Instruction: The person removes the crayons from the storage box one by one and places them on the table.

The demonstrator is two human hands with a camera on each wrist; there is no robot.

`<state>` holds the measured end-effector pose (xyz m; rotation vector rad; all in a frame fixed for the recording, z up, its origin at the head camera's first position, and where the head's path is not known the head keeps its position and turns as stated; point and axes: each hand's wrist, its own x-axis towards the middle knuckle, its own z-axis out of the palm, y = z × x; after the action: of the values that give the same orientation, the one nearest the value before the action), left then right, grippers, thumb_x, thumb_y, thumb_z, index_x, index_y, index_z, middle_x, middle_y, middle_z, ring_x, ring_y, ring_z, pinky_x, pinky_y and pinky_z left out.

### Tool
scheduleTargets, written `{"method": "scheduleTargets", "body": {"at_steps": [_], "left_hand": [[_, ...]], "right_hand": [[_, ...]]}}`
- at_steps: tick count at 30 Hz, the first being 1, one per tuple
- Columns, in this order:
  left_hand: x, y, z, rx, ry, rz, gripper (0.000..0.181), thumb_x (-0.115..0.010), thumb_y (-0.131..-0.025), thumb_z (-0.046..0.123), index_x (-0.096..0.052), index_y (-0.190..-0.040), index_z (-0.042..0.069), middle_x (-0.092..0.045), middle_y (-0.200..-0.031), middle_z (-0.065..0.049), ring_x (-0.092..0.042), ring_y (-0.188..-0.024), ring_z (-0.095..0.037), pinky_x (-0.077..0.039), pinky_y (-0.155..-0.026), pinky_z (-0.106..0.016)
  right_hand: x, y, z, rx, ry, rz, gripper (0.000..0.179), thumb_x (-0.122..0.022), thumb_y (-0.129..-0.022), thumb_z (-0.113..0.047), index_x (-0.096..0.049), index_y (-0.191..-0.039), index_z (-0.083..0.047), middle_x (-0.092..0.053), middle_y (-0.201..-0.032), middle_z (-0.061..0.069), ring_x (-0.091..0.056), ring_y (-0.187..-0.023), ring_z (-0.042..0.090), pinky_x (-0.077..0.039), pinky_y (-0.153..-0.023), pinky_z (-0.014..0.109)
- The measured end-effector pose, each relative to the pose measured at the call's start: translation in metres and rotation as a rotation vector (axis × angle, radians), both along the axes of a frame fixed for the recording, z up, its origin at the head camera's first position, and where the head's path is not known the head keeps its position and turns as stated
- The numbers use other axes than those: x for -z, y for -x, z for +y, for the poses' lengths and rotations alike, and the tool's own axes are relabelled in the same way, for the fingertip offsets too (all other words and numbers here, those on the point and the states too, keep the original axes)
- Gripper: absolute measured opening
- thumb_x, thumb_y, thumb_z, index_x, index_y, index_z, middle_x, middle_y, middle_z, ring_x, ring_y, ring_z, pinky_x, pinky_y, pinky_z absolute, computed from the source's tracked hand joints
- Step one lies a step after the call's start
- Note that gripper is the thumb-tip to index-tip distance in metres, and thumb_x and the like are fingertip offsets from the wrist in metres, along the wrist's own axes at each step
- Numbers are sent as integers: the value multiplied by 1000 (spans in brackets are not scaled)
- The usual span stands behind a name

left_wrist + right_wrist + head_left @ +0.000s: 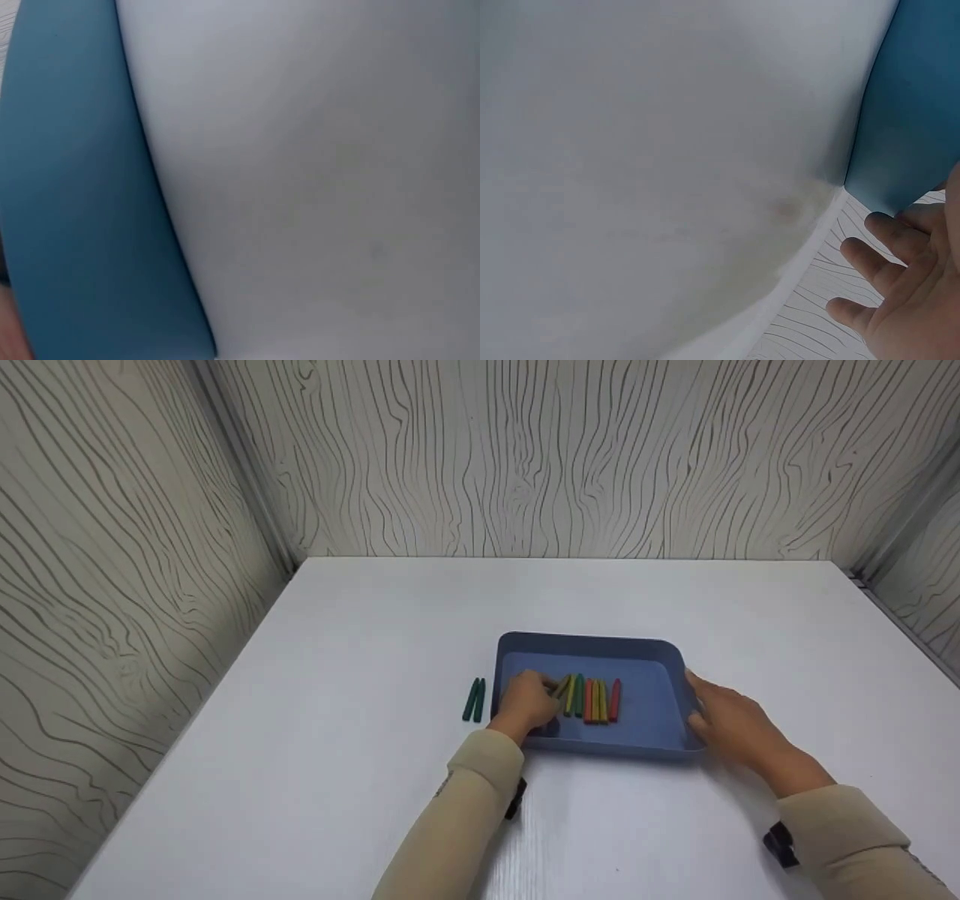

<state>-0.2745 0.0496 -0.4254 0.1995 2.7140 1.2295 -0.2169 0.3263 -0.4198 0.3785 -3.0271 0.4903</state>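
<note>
A shallow blue tray (645,667) lies on the white table, with several red, yellow and green crayons (596,701) side by side in its middle. Over the tray's left part, my left hand (529,699) pinches an olive-coloured crayon (561,687) just left of that row. My right hand (739,727) holds the tray's right wall, its thumb at the rim. In the right wrist view, the other fingers (874,262) spread loosely beside the tray's outer wall (904,112). The left wrist view shows mostly the outer wall (82,180) and a bit of skin at the lower left.
Two dark green crayons (475,700) lie on the table (337,720) just left of the tray. Wood-grain patterned panels (480,457) stand behind the table and at both sides.
</note>
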Motion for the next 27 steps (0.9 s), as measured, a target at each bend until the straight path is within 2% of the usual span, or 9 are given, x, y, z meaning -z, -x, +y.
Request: {"method": "scheduleTargets", "body": {"at_steps": [9,17,23,27], "left_hand": [[-4,-1,-2,-10,-57,-31,30,-63,-85,4,-68,-115,3,-64,-85,-4,-58,-64,-12,-48,-56,-26],[-14,1,-11,-3,-83,55,32,-63,-85,6,-68,-116,5,-66,-96,-6,-58,-77,-14,-50,-66,-28],[-21,1,-24,-15,-144,160,33,-61,-82,2,-69,-114,7,-66,-89,-4,-59,-78,-15,-49,-67,-30],[-25,1,-34,-36,-154,192,33,-61,-83,1,-69,-114,6,-64,-86,-3,-58,-77,-15,-49,-68,-29]], "right_hand": [[0,0,1,8,8,-19,60,-50,-92,-8,-26,-143,13,-37,-137,36,-35,-123,54,-27,-99,62],[-1,0,0,1,0,-4,60,-53,-92,-8,-28,-142,14,-39,-135,37,-37,-122,54,-29,-98,62],[-1,-1,0,7,-6,-21,61,-52,-93,-9,-26,-143,13,-37,-136,37,-35,-122,54,-27,-99,62],[-1,0,1,3,-9,-28,60,-49,-93,-9,-25,-143,13,-36,-137,37,-34,-123,55,-26,-99,63]]}}
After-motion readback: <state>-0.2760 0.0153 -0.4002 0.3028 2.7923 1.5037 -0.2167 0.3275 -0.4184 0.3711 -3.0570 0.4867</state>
